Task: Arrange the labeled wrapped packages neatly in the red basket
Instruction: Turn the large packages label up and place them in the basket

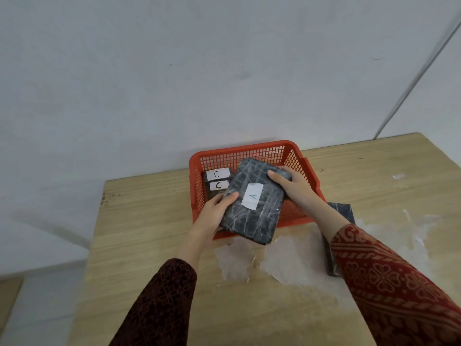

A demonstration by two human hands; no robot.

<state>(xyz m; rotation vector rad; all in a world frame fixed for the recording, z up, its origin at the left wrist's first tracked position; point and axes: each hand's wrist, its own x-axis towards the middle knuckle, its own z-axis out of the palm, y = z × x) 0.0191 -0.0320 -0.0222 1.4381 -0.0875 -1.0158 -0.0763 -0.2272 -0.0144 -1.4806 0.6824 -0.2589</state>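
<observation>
I am holding the package marked A (252, 204) with both hands, tilted over the front wall of the red basket (249, 151), its far end inside the rim and its near end overhanging the worktop (149, 221). My left hand (214, 213) is clamping the near-left edge, thumb on top and fingers underneath; my right hand (291, 186) is closing over the far-right corner, fingers wrapped onto the top face. The package is reading as a flat, stiff slab: it is keeping its shape across the unsupported span and is not sagging between the two grips. I am judging it moderately light, since fingertip contact alone is carrying it. The clear film wrap is glossy and wrinkled, so I am treating the surface as slippery; holds on opposite edges or corners are safer than a pinch on the broad face or on the white paper label (252, 196), which could peel. Two smaller packages marked C (217, 179) are lying at the left rear of the basket, leaving the right side free. A further dark wrapped package (343, 212) is lying on the worktop just right of the basket, partly hidden by my right forearm; its label is not visible, so I cannot tell its letter.
</observation>
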